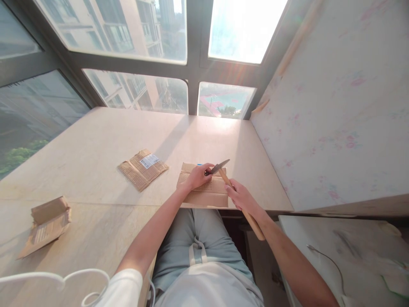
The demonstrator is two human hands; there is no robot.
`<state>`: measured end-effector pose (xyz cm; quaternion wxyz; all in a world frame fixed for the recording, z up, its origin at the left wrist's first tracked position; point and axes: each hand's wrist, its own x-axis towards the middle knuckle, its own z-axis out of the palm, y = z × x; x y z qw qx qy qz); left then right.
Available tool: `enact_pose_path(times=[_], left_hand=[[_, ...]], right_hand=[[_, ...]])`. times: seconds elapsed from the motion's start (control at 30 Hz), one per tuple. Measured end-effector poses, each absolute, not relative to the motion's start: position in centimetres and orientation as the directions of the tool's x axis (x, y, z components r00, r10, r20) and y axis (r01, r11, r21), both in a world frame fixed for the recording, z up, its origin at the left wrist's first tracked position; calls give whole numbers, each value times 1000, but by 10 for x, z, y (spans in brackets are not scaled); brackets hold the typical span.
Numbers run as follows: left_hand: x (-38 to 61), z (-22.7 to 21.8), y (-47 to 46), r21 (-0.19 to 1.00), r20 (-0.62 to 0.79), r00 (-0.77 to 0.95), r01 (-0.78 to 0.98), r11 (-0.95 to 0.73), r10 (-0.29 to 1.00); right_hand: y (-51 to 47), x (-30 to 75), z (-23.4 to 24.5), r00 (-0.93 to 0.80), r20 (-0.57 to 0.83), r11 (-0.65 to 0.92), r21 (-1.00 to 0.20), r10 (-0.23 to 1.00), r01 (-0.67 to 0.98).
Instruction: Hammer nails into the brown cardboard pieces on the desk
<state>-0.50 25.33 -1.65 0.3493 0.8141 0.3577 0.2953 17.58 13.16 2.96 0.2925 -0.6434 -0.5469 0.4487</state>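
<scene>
Sunlight is pouring through the tall window at the far side, laying a pale glare and slanting shadows across my desk, with a flower-patterned wall closing things off on the right. And we're at the near edge, where the action is! A flat piece of cardboard lies right in front of me, just left of my right grip, which is wrapped firmly around the wooden handle of a hammer. Its head hangs over the far right part of the cardboard, one end close against the fingers of my left grip. Those fingers are bent inward, nearly closed, palm side down; whether they pinch anything, I cannot tell from here!

So, the score: small dark dots, punched holes by the look of them, already pepper the middle and the left side. I'd call that a fair part done. The near strip is plain, so if it wants holes too, that's left over; whatever lies under my left grip is hidden. A bit of blue peeks out at the far edge. Off to the left, a labelled cardboard piece and, nearer, a folded cardboard piece sit well apart, both out of play at this moment
</scene>
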Motion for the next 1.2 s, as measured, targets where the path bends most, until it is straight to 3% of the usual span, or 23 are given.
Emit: enact_pose_path(times=[0.2, 0.4, 0.73, 1.03, 1.13, 1.2], left_hand=[[-6, -17, 253, 791, 238, 564, 359, -495, 791], [-6, -15, 253, 774, 232, 572, 382, -506, 787], [-7, -13, 253, 778, 227, 574, 380, -501, 787], [-32, -2, 244, 736, 287, 532, 410, -539, 797], [-66, 12, 222, 750, 368, 325, 451, -484, 871], [-91, 15, 202, 780, 366, 69, 520, -347, 928]], right_hand=[[130, 178, 25, 20, -233, -225, -908, 972, 352], [130, 178, 26, -20, -260, -222, -856, 965, 466], [131, 173, 29, 8, -169, -140, -788, 986, 599], [114, 180, 24, 62, -167, -177, -940, 984, 290], [94, 184, 15, 145, -193, -210, -972, 970, 109], [78, 184, 7, 211, -228, -234, -972, 950, 3]])
